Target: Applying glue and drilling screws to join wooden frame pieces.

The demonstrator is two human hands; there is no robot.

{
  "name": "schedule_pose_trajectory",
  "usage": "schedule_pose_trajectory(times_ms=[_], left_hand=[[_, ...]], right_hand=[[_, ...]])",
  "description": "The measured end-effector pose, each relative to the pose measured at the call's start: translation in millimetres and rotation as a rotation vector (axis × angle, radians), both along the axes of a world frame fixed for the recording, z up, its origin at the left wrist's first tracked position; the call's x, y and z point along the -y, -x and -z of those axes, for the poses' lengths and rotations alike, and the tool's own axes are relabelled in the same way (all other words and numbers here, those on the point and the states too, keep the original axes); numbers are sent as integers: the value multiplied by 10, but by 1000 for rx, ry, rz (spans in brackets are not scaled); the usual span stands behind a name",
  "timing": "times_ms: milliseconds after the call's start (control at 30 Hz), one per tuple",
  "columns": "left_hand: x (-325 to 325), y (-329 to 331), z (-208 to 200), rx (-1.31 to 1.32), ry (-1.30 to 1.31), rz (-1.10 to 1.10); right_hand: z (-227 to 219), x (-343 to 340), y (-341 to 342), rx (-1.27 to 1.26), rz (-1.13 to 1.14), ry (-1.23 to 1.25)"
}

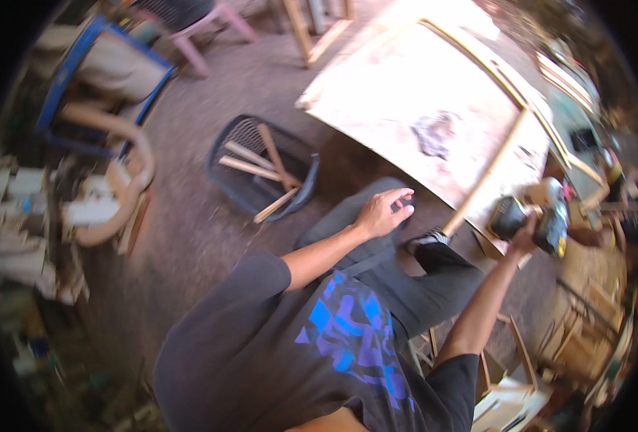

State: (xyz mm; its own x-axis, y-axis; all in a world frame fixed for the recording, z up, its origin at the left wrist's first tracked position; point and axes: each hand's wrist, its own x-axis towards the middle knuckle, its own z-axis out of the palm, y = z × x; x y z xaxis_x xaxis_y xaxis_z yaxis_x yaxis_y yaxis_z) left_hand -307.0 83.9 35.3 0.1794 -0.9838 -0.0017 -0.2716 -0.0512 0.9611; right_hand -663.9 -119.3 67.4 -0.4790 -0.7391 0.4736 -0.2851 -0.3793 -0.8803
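My right hand (524,236) is wrapped round the grip of a dark cordless drill (551,225) with yellow parts, held off the right side of the white worktable (384,93). Loosely curved in front of my lap, my left hand (385,214) has its fingers and thumb apart and nothing in it. On the table rests a wooden frame (493,70) of long light strips. One wooden strip (489,171) reaches over the near edge towards my foot. A crumpled cloth (434,135) lies on the tabletop.
Left of the table, a dark plastic basket (220,169) on the floor holds several wood pieces. Farther left stand a blue-framed bin (63,75) and a thick curved hose (143,155). A pink chair (189,54) is at the back; wooden frames (592,306) lie at right.
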Motion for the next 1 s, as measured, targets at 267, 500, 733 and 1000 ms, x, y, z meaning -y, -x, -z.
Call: schedule_pose_trajectory(times_ms=[267,500,733,1000], left_hand=[[-1118,-2209,712,672,-457,-485],[-1530,-2915,1479,875,-1167,126],[-1665,-3328,1608,230,-995,66],[-2153,-3017,-95,-664,-679,-390]], right_hand=[[202,-162,216,-79,-49,-102],[295,-253,937,145,205,-523],[258,542,886,75,-187,-359],[436,1219,774,-21,-344,-437]])
